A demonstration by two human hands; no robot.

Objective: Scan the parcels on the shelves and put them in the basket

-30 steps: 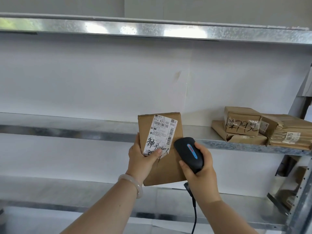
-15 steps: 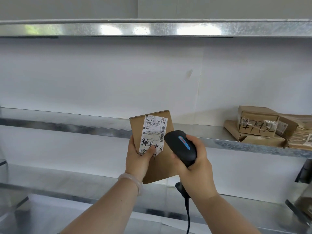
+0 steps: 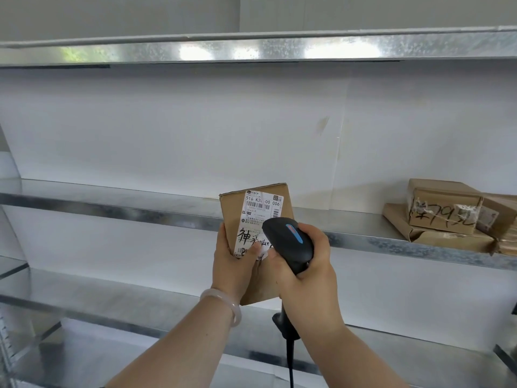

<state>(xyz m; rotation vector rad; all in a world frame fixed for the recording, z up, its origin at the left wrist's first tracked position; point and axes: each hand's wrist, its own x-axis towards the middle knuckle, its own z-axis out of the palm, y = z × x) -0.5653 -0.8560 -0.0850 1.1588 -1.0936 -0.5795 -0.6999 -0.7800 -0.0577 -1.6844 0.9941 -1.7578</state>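
The fingers of the left hand are curled around the left side of a brown cardboard parcel, and the thumb presses on its front. The fingers of the right hand are closed around the handle of a black scanner. Both forearms rise from the bottom edge of the view, and the hands meet in the air in front of the middle shelf, near the middle of its front edge.

An upper shelf and a lower shelf of the same grey metal run above and below it. At the right end of the middle shelf lies a flat parcel. A small box with handwriting sits on top of it, and a third parcel touches them on the right.

The held parcel is upright and touches no shelf. The head of the scanner is just in front of the white label and hides its lower right part. A black cable hangs from the handle. A pale bracelet sits on the left wrist.
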